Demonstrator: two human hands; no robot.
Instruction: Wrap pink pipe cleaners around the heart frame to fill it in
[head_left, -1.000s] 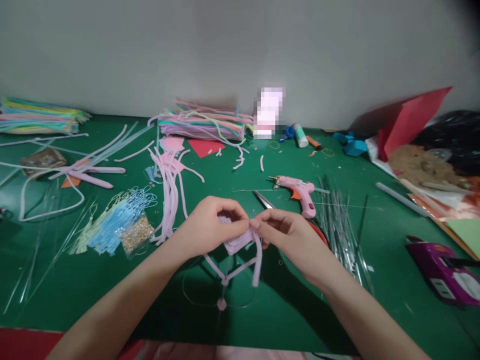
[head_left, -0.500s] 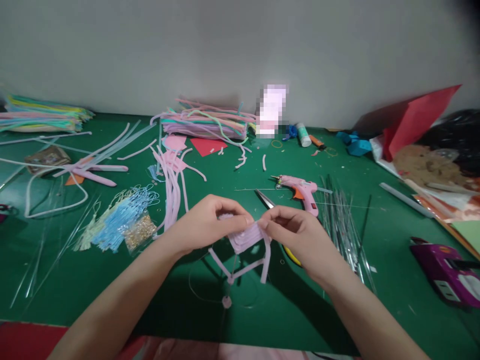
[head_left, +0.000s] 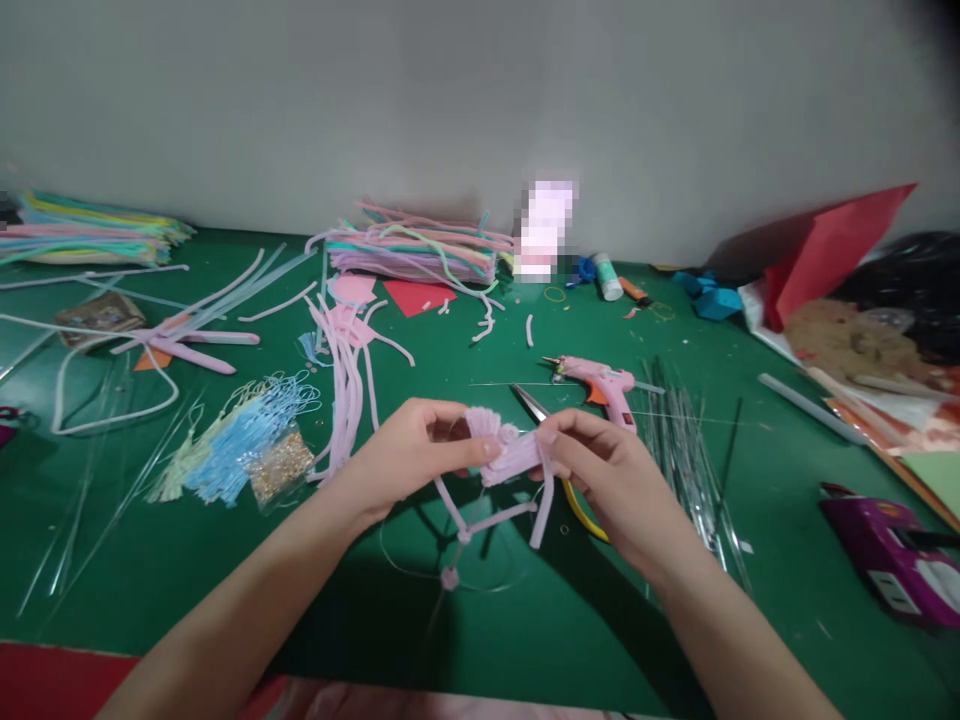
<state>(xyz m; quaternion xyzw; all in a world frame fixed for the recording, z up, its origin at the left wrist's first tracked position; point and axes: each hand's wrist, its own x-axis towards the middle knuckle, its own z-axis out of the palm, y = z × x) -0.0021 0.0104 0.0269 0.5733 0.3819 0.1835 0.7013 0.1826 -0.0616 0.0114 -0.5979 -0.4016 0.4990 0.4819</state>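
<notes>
A pale lilac piece of folded fuzzy stems (head_left: 514, 460) is held up between both hands over the table. My left hand (head_left: 420, 450) pinches its left side between thumb and fingers. Thumb and fingertips of my right hand (head_left: 604, 470) grip its right end, where a loose strip hangs down. Below hang a V-shaped lilac stem (head_left: 499, 518) and a small lilac knob (head_left: 449, 578) on a thin wire. Behind my right hand lie scissors (head_left: 584, 512) with yellow handles, partly hidden, and a pink glue gun (head_left: 600, 382).
Lilac stems (head_left: 345, 390), blue tassels (head_left: 240, 440) and a bag of gold beads (head_left: 280, 464) lie left. Thin wires (head_left: 686, 450) and a purple power strip (head_left: 889, 550) are right. Bundled stems (head_left: 420, 250) and a glue bottle (head_left: 608, 277) stand behind.
The lilac piece has shifted slightly right and turned, showing its fanned left part. The hanging V-shaped stem and knob have risen a little. Both hands still hold on.
</notes>
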